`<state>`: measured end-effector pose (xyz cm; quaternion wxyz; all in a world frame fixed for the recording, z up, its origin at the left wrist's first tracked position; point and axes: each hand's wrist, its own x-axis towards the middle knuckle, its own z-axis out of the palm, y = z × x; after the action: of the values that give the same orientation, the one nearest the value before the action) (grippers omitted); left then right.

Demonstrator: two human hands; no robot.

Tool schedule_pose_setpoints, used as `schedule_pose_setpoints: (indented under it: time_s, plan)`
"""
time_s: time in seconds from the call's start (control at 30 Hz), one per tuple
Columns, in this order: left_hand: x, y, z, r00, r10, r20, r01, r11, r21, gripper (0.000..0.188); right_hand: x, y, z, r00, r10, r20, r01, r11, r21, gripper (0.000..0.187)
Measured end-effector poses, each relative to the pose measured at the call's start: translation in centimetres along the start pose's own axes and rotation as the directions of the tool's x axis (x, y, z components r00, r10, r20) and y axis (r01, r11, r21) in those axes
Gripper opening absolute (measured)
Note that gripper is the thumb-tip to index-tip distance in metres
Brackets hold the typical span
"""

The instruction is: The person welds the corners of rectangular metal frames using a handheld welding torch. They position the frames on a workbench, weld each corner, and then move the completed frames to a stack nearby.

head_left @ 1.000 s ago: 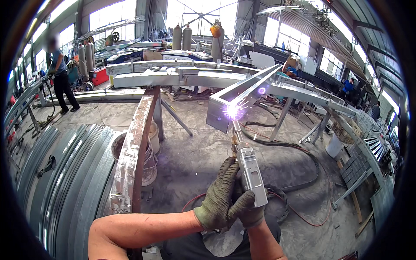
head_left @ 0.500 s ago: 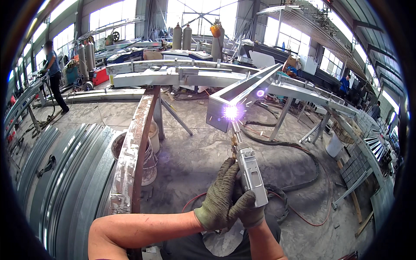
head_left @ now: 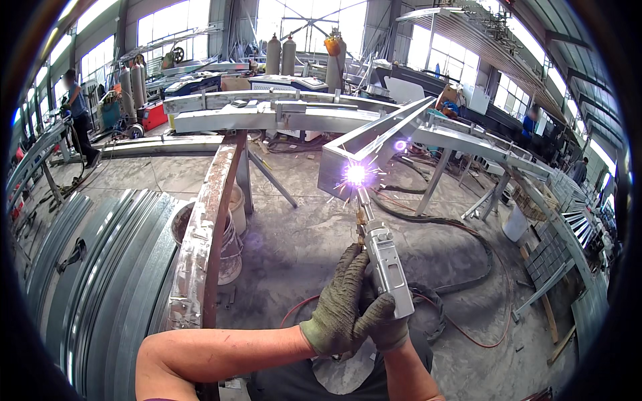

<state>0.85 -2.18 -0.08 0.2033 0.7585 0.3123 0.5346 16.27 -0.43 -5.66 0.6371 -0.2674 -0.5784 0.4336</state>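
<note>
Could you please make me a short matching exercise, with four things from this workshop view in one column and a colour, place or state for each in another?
Column one:
1. Handheld torch
2. Left hand
3. Orange object
4. Long metal strips

Column two:
A. At the top of a gas cylinder in the background
B. Lying side by side at the picture's left
C. Tip pointing at a bright, sparking glow
D. In a dull green glove

Right pairs: 1-C, 2-D, 3-A, 4-B
</note>
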Motion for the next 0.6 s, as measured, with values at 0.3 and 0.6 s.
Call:
schedule_pose_setpoints:
  time_s: [0.3,0.6]
  plan:
    - [-0.4,0.1,0.2,0.999,-0.042,0.003,0.042,0.999,0.004,0.089,-0.1,0.6,0.3,1.000,-0.004,-0.028,0.003,0.999,-0.047,0.031]
    - [-0.3,0.3,0.3,0.998,-0.062,0.014,0.062,0.998,0.001,0.090,-0.1,0.1,0.6,0.998,-0.004,-0.062,0.001,0.999,-0.045,0.025]
